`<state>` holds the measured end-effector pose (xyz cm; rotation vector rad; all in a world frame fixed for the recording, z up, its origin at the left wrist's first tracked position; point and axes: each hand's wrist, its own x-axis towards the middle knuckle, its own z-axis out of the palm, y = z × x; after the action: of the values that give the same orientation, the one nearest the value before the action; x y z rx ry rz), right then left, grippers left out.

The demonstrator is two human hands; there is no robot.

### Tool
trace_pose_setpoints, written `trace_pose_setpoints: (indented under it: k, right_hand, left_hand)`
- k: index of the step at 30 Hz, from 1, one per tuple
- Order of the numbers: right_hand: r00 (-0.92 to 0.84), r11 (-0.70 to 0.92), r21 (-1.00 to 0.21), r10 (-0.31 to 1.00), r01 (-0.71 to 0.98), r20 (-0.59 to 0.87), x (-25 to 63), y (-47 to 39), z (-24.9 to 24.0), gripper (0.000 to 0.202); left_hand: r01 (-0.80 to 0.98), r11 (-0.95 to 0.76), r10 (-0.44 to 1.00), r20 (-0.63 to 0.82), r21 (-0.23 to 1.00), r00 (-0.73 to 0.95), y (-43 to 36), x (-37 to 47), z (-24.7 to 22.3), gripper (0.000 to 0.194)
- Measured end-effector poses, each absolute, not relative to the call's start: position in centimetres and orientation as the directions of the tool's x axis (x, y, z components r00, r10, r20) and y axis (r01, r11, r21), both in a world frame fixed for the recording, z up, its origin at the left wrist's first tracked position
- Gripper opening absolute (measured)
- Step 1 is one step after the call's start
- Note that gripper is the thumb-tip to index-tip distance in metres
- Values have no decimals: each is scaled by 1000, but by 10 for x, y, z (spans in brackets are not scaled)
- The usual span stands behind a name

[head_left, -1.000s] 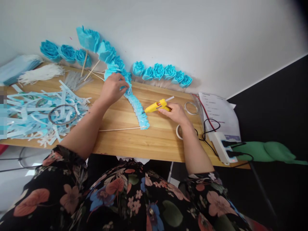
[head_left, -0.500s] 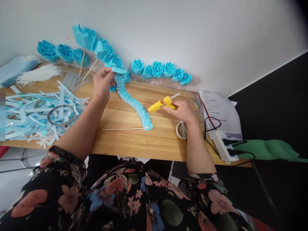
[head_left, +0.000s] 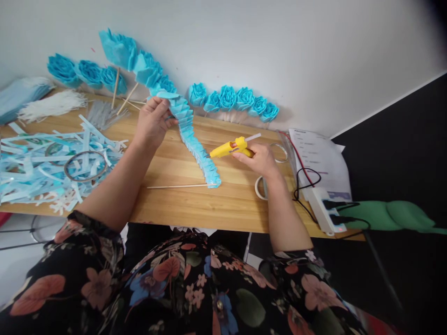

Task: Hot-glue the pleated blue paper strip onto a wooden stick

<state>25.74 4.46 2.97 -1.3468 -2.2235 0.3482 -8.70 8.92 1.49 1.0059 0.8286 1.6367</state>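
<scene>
Strip of blue pleated material (head_left: 191,142) on tabletop (head_left: 230,209), long axis slanting from upper left by the blue flowers (head_left: 148,70) down to lower right, slight curve. Near end sits on the right tip of a thin wooden stick (head_left: 178,186), which lies almost level left to right. Yellow glue gun (head_left: 228,148) right of strip, nozzle pointing left and a bit down at strip's right edge, clear glue stick (head_left: 253,137) poking out the back, up and right.

Left hand (head_left: 155,122): grip pinched together on strip's upper part, thumb and fingers closed on its left edge. Right hand (head_left: 261,159): grip clamped around glue gun handle, body of gun free of the fingers.

Handle mostly hidden in right hand; trigger not visible. Can't tell if nozzle touches strip or sits just off it. Strip's far end blends into the flowers, boundary unclear. White tape roll (head_left: 257,188) partly behind right forearm. Scrap pile (head_left: 38,163) cut off at left edge.
</scene>
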Motion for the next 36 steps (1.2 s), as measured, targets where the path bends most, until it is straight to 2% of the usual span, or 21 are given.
trace_pose_setpoints:
  k: [4,9,13,19,27,31,36]
  right_hand:
    - [-399,451,-428,893,783,209,252,44,26,50]
    - [-383,417,-448,908,791,169,263,43,38,46]
    - [-370,398,-502,915,768,160,274,44,46,44]
    - [-290,315,-611,946,726,144,277,45,45,53]
    - [-351,357,-491,930,794,109,274,51,36,46]
    - [-350,357,-529,929,770,118,276,52,35,48]
    - [-262,327,-591,945,737,197,276,49,39,56]
  left_hand:
    - [-384,-247,968,208,890,-142,86,-85,17,25]
    - [-372,-223,971,173,901,-164,83,-76,18,27]
    - [-377,-223,972,175,899,-156,84,-69,15,26]
    - [-406,-233,970,181,884,-164,84,-66,15,25]
    - [-379,-205,972,143,902,-186,85,-67,13,31]
    - [-378,-212,972,153,901,-181,89,-71,7,31]
    - [-409,-219,973,166,886,-160,93,-74,1,31]
